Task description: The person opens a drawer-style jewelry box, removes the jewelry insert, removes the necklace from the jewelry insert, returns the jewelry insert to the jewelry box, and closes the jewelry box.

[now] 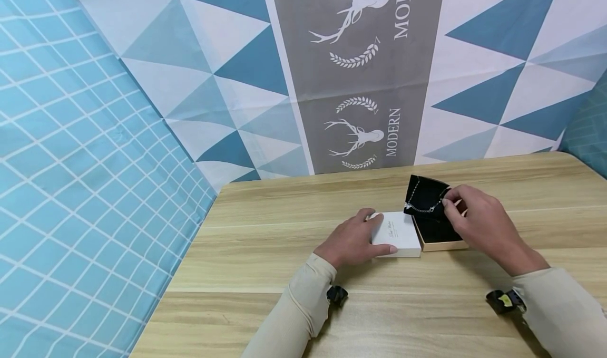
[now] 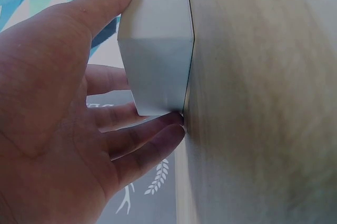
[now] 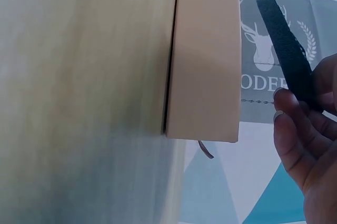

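My left hand holds a white box lid with small printed lettering, thumb at the near edge and fingers about its left and far sides. Right beside it sits an open box base with tan walls and a black inside. Above this base, my right hand pinches a black jewelry pad between thumb and fingers, tilted up. A thin silver chain with a small clasp lies across the pad's face. Part of the base is hidden behind the pad and the right hand.
A wood-grain table bears both box parts. Behind it hangs a patterned cloth with triangles and deer prints, and a blue checked cloth covers the left side. A short ribbon end sticks out by the base.
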`<state>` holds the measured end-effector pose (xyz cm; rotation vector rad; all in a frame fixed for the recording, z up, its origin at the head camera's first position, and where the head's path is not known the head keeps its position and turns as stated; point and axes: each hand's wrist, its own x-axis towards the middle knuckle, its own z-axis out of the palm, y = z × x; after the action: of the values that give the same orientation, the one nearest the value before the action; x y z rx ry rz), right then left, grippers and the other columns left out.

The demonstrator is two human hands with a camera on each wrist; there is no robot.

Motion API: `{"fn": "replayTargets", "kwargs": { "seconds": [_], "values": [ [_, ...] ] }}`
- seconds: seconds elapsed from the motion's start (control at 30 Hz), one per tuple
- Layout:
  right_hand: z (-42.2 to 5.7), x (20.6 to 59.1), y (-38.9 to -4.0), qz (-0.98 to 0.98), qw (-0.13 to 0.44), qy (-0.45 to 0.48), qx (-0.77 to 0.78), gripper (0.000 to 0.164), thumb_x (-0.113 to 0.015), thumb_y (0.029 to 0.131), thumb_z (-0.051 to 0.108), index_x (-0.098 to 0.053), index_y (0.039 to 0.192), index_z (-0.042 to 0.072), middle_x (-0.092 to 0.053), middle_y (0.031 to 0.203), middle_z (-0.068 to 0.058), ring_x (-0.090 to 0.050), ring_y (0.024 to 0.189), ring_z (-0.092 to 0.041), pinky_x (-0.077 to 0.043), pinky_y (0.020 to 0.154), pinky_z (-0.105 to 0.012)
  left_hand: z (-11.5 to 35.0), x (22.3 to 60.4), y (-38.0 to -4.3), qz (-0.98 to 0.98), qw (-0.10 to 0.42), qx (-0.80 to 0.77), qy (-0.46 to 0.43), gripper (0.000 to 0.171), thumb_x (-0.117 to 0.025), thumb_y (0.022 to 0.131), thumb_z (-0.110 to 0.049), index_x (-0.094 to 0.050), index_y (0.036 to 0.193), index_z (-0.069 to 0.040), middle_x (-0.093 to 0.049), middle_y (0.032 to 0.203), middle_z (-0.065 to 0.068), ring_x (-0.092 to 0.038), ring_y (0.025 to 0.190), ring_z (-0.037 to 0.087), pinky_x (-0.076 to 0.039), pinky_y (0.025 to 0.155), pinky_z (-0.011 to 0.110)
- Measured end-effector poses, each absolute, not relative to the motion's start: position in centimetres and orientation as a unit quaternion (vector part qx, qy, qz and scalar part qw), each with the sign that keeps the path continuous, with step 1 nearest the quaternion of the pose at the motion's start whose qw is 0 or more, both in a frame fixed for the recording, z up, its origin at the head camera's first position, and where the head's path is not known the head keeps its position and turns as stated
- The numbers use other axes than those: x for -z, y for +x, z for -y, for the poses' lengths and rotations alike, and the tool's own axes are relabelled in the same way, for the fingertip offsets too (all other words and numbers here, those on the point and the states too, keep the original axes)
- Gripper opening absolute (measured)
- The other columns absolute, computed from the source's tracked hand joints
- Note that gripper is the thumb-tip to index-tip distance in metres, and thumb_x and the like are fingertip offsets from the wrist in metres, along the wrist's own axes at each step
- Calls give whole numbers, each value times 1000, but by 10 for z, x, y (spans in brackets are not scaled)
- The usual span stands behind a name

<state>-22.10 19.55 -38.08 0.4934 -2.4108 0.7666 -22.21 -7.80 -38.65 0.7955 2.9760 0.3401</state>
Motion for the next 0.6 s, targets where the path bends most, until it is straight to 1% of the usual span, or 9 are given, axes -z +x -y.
{"fn": "replayTargets", "kwargs": {
  "seconds": [0.6],
  "values": [
    [-196, 376, -220, 896, 284, 185, -287, 5, -65, 93, 7, -68, 97, 5, -67, 87, -4, -62, 72, -19, -48, 56, -31, 78, 387, -222, -961, 22, -107, 255, 84, -59, 89, -69, -42, 154, -19, -38, 155, 2, -51, 130, 18, -44, 103, 30]
  ]
}}
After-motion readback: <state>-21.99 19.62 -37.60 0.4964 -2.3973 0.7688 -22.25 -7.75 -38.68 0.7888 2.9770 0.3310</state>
